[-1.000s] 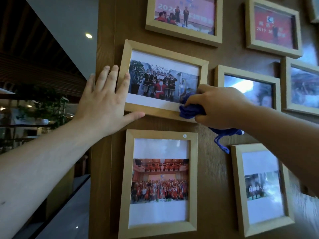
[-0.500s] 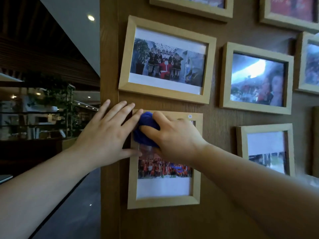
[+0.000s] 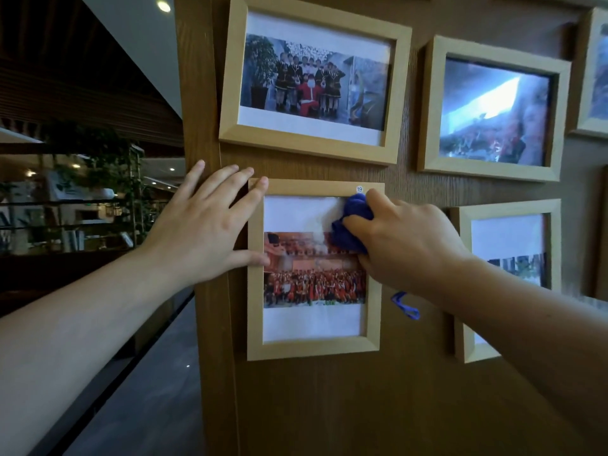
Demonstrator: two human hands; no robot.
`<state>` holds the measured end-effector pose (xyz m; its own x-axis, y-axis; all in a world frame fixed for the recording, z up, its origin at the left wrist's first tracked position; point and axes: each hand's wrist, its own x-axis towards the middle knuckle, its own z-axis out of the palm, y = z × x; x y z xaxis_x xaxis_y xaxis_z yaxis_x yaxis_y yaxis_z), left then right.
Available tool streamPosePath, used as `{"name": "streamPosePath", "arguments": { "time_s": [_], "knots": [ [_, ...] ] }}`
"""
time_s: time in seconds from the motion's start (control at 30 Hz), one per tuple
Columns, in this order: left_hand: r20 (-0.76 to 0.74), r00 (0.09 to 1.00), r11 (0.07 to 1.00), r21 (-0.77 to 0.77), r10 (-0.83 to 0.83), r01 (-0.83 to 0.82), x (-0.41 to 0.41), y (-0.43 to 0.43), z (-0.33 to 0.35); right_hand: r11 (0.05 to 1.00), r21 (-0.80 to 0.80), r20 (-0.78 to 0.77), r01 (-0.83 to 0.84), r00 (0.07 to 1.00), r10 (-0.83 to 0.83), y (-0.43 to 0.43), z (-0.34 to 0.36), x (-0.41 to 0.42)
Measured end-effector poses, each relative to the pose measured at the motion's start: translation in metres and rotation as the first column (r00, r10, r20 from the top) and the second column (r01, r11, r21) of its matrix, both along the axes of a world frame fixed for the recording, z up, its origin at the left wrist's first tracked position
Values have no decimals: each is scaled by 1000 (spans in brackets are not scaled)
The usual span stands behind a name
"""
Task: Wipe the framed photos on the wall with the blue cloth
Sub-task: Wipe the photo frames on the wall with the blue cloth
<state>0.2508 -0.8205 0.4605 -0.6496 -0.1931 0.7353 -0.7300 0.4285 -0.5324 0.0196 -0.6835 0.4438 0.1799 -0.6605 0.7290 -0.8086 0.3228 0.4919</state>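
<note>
My right hand (image 3: pixel 404 245) grips the bunched blue cloth (image 3: pixel 350 225) and presses it against the glass at the upper right of a portrait wooden frame (image 3: pixel 255 307) holding a photo of a crowd in red. A blue loop of the cloth (image 3: pixel 406 306) hangs under my wrist. My left hand (image 3: pixel 204 232) lies flat, fingers spread, on the frame's upper left corner and the wood beside it. Above hangs a landscape frame (image 3: pixel 312 141) with a group photo.
More wooden frames hang on the brown panel wall: one at upper right (image 3: pixel 490 172), one at lower right (image 3: pixel 460 324) partly behind my right arm, another at the far right edge (image 3: pixel 589 126). Left of the wall's edge (image 3: pixel 197 93) a dim hall opens with plants and lamps.
My right hand left the upper landscape frame, came down to the portrait frame and has slid the cloth from its upper left to its upper right. My left hand followed down to steady that frame.
</note>
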Motion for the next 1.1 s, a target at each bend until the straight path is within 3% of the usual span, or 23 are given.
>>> {"name": "streamPosePath", "arguments": {
  "time_s": [0.23,0.37,0.57,0.9,1.1],
  "knots": [
    [-38,999,1000,10,-13,13,-2,3,-1,968,136,-73,-209,973,220,-34,-19,51],
    [-35,999,1000,-8,-16,16,-1,2,-1,970,145,-42,-195,978,202,-26,-28,30],
    [-35,999,999,-23,-24,23,-1,-2,-1,978,201,14,-53,999,51,8,-48,-17],
    [-50,998,1000,-6,-23,22,-3,3,-2,872,399,-54,-284,942,332,-33,-71,56],
    [-54,998,1000,-9,-10,9,-3,2,-4,847,456,-2,-275,951,309,-30,-79,48]
  ]
}}
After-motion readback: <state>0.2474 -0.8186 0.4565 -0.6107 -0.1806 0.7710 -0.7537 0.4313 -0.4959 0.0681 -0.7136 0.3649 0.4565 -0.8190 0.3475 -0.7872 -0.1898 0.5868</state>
